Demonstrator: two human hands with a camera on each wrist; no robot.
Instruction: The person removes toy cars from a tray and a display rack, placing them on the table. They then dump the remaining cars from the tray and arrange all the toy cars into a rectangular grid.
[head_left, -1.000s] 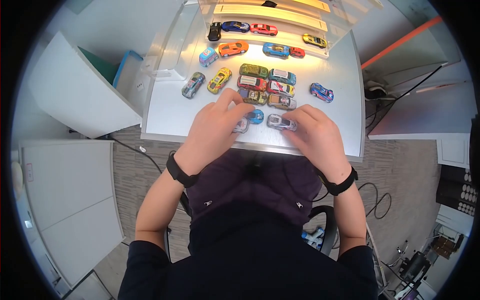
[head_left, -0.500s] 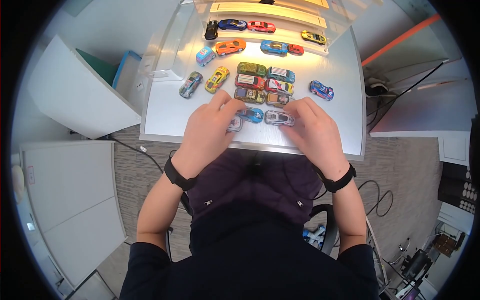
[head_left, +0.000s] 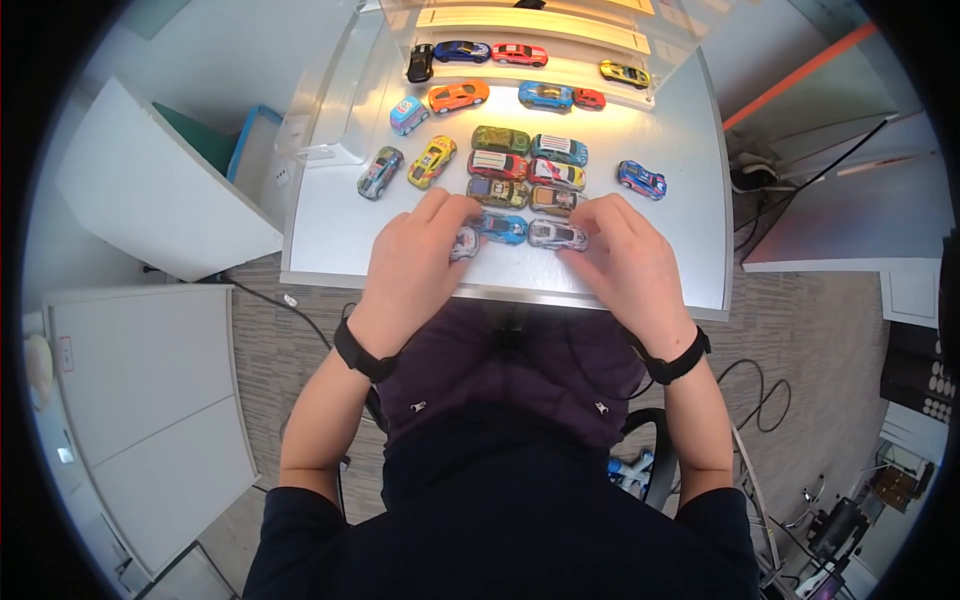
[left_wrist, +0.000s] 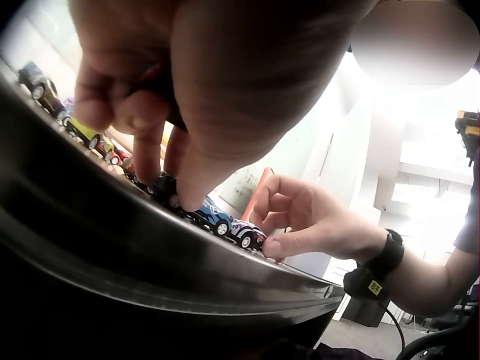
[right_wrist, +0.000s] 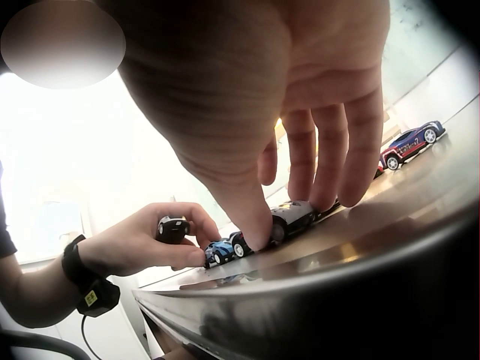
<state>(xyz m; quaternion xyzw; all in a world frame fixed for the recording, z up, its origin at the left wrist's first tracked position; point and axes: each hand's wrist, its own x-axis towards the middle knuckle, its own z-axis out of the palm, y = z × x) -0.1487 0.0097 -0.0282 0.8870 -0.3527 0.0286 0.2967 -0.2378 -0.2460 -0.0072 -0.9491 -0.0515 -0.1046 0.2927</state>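
Observation:
Low in my left hand (head_left: 415, 255), curled fingers hold a white toy car (head_left: 464, 243); the right wrist view shows it tucked in the palm, above the table. Thumb and forefinger of that hand reach the left end of a blue toy car (head_left: 503, 228), which stands on the table. My right hand (head_left: 637, 262) pinches a silver toy car (head_left: 557, 235) at its right end, thumb on the near side and fingers on the far side. Blue and silver cars stand end to end, below a two-column block of toy cars, among them a green one (head_left: 501, 139) and a red one (head_left: 497, 165).
Left of the block stand a yellow car (head_left: 432, 161), a grey-green car (head_left: 380, 172) and a light blue van (head_left: 408, 115). A blue-red car (head_left: 641, 180) is at the right. Behind, a lit display case (head_left: 535, 20) with stepped shelves bears several cars. The table's metal edge (head_left: 500, 294) runs close before me.
My left hand has slid a little to the left with the white car, uncovering more of the blue car. The gap between the blue and silver cars has narrowed. My right hand stays at the silver car.

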